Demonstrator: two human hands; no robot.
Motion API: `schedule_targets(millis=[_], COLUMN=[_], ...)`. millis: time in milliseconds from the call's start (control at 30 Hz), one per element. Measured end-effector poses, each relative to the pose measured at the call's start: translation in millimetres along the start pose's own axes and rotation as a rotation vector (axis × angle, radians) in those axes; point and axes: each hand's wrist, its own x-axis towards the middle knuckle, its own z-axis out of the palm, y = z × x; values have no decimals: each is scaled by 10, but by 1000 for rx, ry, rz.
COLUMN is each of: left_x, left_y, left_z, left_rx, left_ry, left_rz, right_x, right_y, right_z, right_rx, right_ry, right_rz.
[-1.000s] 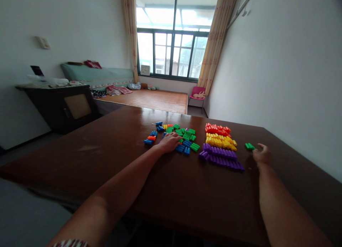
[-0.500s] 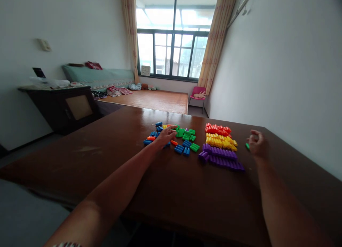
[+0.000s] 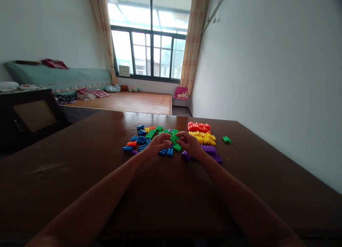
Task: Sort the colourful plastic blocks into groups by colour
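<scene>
My left hand (image 3: 158, 143) and my right hand (image 3: 190, 143) meet above the middle of the table, fingers pinched. Between their fingertips are green ridged plastic blocks (image 3: 174, 137); how many I cannot tell. Below and to the left lies a loose mix of blocks, among them blue blocks (image 3: 141, 140), an orange block (image 3: 131, 143) and green blocks (image 3: 151, 133). Next to my right hand are grouped red blocks (image 3: 199, 127), yellow blocks (image 3: 205, 137) and purple blocks (image 3: 208, 149), partly hidden by my hand and forearm. Farther right, a green block group (image 3: 227, 139) sits apart.
The brown glossy table (image 3: 149, 193) stretches under both forearms. Past its far edge stands a bed with a woven mat (image 3: 133, 101). A dark cabinet (image 3: 32, 115) is at the left, and a pink chair (image 3: 181, 92) stands by the window wall.
My right hand has come left from beside the green block to the middle, meeting my left hand around green blocks. More green now lies at the far right. The view has turned right.
</scene>
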Motion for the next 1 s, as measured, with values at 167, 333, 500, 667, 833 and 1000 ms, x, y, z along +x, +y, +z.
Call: schedule_targets(millis=[167,333,500,667,833,1000], left_x=[-19,1,63,76,73,122], left_y=[38,-21,-149,-149,-131,-195], left_z=[-40,-124,-226,-273,-351,-566], left_rx=[64,82,82,85,133,424], left_ry=[39,101,117,155,233,341], left_rz=[-44,-70,-95,-69,-10,148], right_x=[-17,-698,-939,-796,-808,-785], right_y=[726,1742,2086,2056,2064,2131], right_z=[-1029,-2165,-2282,-2192,-2176,-2124], right_rx=[-118,-562,-637,-609,-583,-662], right_ry=[506,977,806,727,688,765], right_rz=[95,565,828,742,692,655])
